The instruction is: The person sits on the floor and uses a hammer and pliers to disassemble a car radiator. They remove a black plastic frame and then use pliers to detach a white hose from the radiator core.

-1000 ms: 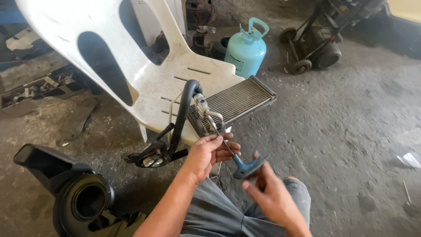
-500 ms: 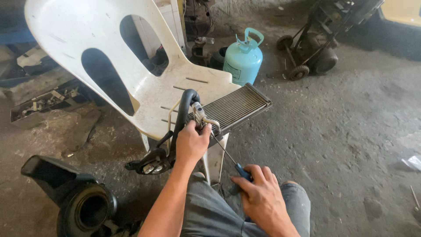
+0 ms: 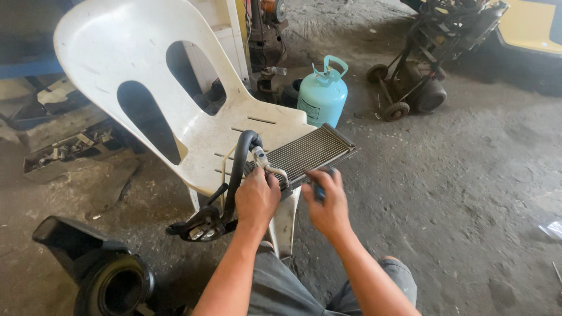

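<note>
— So, what holds what down there?

— On the floor at the left sits a shallow dark tray filled with small metal scraps and parts. Behind the white plastic chair stands a teal gas cylinder with a loop handle on top and a pale rectangular label on its side facing the chair. What is inside it cannot be seen.

— And the hands?

— A finned metal radiator core lies on the chair seat, its far corner sticking out over the seat edge. The left hand is closed over the near end of the core, where the thin metal pipes and a black hose join it. The right hand is curled round a blue-handled tool, right at the core's near edge; the tool's tip is hidden.

— Anything else nearby?

— A black blower housing with a round opening rests on the floor at lower left. A wheeled cart stands farther back on the right.
</note>
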